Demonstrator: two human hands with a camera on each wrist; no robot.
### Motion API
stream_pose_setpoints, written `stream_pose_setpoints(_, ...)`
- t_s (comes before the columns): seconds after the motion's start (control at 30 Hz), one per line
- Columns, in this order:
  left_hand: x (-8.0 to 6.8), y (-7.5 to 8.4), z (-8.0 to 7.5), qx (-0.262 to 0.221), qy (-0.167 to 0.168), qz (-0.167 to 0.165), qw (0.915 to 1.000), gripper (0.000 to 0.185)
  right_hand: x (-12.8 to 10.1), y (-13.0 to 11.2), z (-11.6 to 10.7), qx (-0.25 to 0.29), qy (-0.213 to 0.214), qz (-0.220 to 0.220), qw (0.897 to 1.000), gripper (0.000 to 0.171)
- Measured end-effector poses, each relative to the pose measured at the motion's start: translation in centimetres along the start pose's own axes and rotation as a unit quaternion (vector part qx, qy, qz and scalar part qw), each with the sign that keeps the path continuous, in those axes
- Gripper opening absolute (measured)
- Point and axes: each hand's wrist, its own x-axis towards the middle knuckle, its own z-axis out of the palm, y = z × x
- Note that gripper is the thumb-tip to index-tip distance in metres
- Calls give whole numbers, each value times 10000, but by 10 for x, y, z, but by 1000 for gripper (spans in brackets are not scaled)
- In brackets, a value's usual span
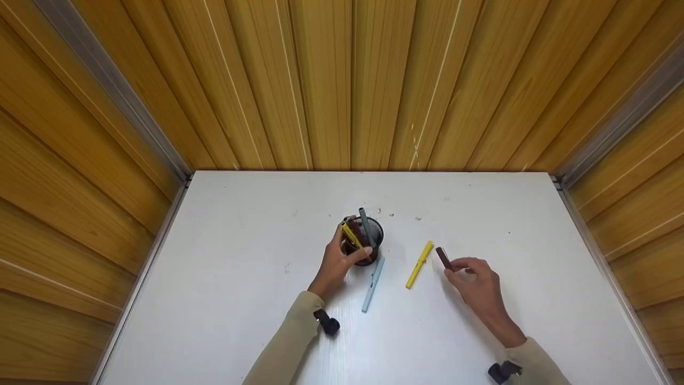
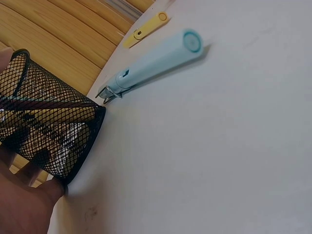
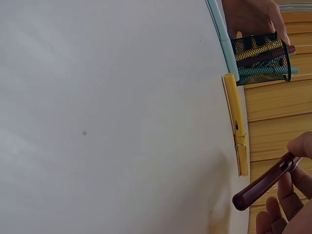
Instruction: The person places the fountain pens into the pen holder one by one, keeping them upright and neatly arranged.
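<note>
My left hand (image 1: 332, 266) grips a black mesh pen cup (image 1: 379, 233), its fingers around the side and its thumb at the near rim. Inside lean a yellow pen (image 1: 350, 234), a grey-blue pen (image 1: 365, 220) and a dark red pen (image 3: 261, 57). Between thumb and fingers, my right hand (image 1: 481, 286) pinches another dark red pen (image 1: 443, 257), held above the table. On the tabletop just left of that pen lies a yellow pen (image 1: 419, 265). A light blue pen (image 1: 373, 284) lies close to the cup's near side.
The white table (image 1: 240, 230) runs back to a wood-patterned panel wall (image 1: 331, 85). Similar panels rise at left and right, with grey metal strips (image 1: 112, 80) at the corners. A small dark device (image 1: 327, 323) is strapped on each wrist.
</note>
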Motion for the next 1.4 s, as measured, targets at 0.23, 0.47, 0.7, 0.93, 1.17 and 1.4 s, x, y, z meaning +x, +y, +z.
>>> stream_pose_setpoints(0.23,0,0,0,69,68,-121,9999,90,8,-8,3,134,-139,-78,9998,17)
stream_pose_setpoints(0.47,0,1,0,138,77,-179,9997,100,16,-16,5,99,-176,-173,9996,18)
stream_pose_setpoints(0.7,-1,1,0,124,56,-140,9998,98,25,-24,9,156,-94,-433,9989,18)
stream_pose_setpoints(0.93,-1,1,0,193,95,-189,9996,98,36,-33,10,195,-135,-501,9985,20)
stream_pose_setpoints(1.17,-1,1,1,257,123,-197,9994,99,43,-37,10,253,-79,-611,9978,21)
stream_pose_setpoints(1.4,-1,2,2,244,170,-321,9990,104,51,-45,11,365,-113,-826,9959,18)
